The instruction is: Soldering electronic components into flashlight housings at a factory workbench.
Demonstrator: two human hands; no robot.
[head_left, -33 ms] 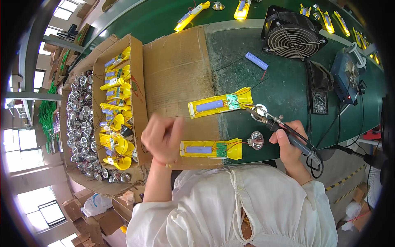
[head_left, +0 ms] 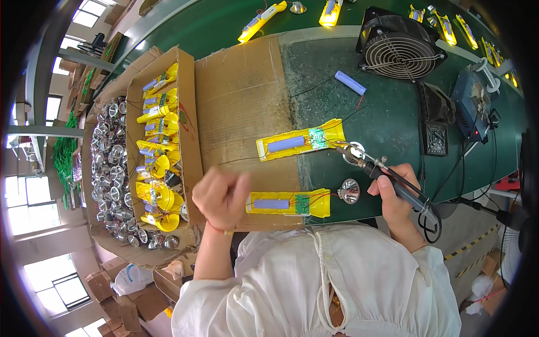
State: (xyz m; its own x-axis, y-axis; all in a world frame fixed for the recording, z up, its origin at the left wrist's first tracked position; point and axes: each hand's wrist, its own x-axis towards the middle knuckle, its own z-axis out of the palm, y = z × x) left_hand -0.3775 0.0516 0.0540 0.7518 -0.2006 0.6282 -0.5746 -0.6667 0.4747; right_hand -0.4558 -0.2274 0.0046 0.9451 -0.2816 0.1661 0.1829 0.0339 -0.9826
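Observation:
Two open yellow flashlight housings lie on a cardboard sheet [head_left: 241, 95], each with a blue cell and a small green circuit board inside. My right hand [head_left: 396, 196] grips a soldering iron [head_left: 400, 184], whose tip sits at the board end of the far housing [head_left: 300, 143]. My left hand [head_left: 222, 196] is curled into a fist just left of the near housing [head_left: 289, 203]. A thin wire runs just above that fist; whether the fingers pinch it I cannot tell. A silver reflector [head_left: 349, 191] lies at the near housing's right end, another [head_left: 355, 153] by the iron's tip.
A cardboard box of yellow housings [head_left: 163, 135] and a box of silver reflectors [head_left: 109, 163] stand at the left. A black fan [head_left: 398, 48], a loose blue cell [head_left: 350, 82], a soldering station [head_left: 471, 104] and more yellow housings [head_left: 261, 19] sit on the green bench.

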